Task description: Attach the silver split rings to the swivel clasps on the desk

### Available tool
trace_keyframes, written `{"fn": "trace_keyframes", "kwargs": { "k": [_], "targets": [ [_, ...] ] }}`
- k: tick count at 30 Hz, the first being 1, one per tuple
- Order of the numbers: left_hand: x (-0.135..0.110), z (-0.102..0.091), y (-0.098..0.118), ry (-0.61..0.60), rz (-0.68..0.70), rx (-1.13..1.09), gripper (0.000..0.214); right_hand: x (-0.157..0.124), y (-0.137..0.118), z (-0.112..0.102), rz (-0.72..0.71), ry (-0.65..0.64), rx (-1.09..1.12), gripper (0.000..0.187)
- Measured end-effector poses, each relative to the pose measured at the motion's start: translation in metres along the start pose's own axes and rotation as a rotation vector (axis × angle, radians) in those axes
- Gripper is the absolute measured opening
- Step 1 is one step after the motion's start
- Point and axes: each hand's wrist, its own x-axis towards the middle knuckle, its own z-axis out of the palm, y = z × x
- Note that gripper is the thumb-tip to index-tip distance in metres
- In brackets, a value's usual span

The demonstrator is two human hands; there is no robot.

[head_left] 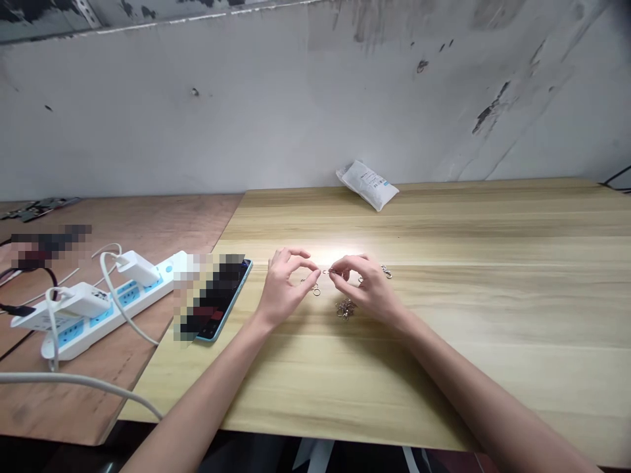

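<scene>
My left hand [286, 282] and my right hand [365, 282] meet over the middle of a light wooden table [444, 328]. Both pinch a small metal ring piece [327, 270] between thumb and forefinger, fingertips almost touching. A small metal ring [316, 290] hangs or lies just below my left fingers. A little heap of metal clasps and rings [346, 308] lies under my right palm. Another metal clasp [386, 271] lies just past my right hand.
A phone [219, 299] lies left of my left hand at the table's edge. On the brown table to the left, a white power strip [93, 305] holds chargers with white cables. A white plastic packet [367, 184] rests by the wall.
</scene>
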Motion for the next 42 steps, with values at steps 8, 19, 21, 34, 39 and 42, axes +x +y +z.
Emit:
{"fn": "trace_keyframes", "kwargs": {
  "k": [8, 19, 21, 34, 39, 42],
  "targets": [
    [0.002, 0.004, -0.003, -0.230, -0.214, -0.399, 0.014, 0.000, 0.001, 0.009, -0.161, 0.184, -0.353, 0.014],
    [0.004, 0.000, -0.003, -0.223, -0.345, -0.481, 0.016, 0.001, -0.002, 0.009, -0.271, 0.065, -0.514, 0.025],
    [0.005, -0.001, -0.003, -0.231, -0.340, -0.492, 0.016, 0.001, -0.003, 0.009, -0.266, 0.053, -0.514, 0.026],
    [0.007, -0.003, -0.003, -0.262, -0.365, -0.511, 0.014, -0.001, -0.004, 0.008, -0.280, 0.040, -0.533, 0.028],
    [0.006, -0.003, -0.006, -0.244, -0.302, -0.412, 0.013, 0.000, -0.001, 0.010, -0.266, 0.045, -0.484, 0.024],
    [0.005, -0.004, -0.005, -0.164, -0.168, -0.229, 0.010, -0.002, 0.000, 0.012, -0.207, 0.073, -0.363, 0.019]
  ]
}}
